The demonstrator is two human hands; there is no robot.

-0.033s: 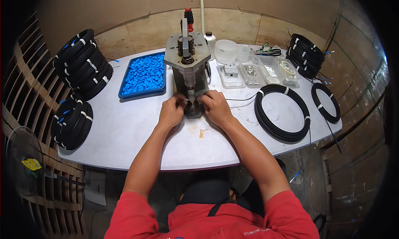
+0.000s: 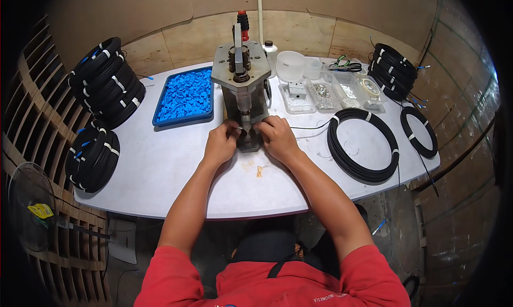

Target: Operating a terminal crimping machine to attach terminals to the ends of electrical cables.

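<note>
A metal bench press (image 2: 241, 74) stands in the middle of the table, its ram pointing down between my hands. My left hand (image 2: 220, 142) is closed in a pinch at the left side of the press's lower end; what its fingertips hold is too small to make out. On the other side, my right hand (image 2: 279, 138) is closed on a thin black cable (image 2: 307, 128). That cable runs right to a large black cable coil (image 2: 363, 145) lying flat, tied with white bands. The cable's end at the press is hidden by my fingers and the tooling.
Left of the press is a blue tray (image 2: 156, 117) of small blue pieces. Tied cable coils are stacked at the left (image 2: 107, 85) and far right (image 2: 393, 72). Clear boxes of small parts (image 2: 322, 96), a white bottle (image 2: 270, 58) and pliers (image 2: 342, 65) stand behind right.
</note>
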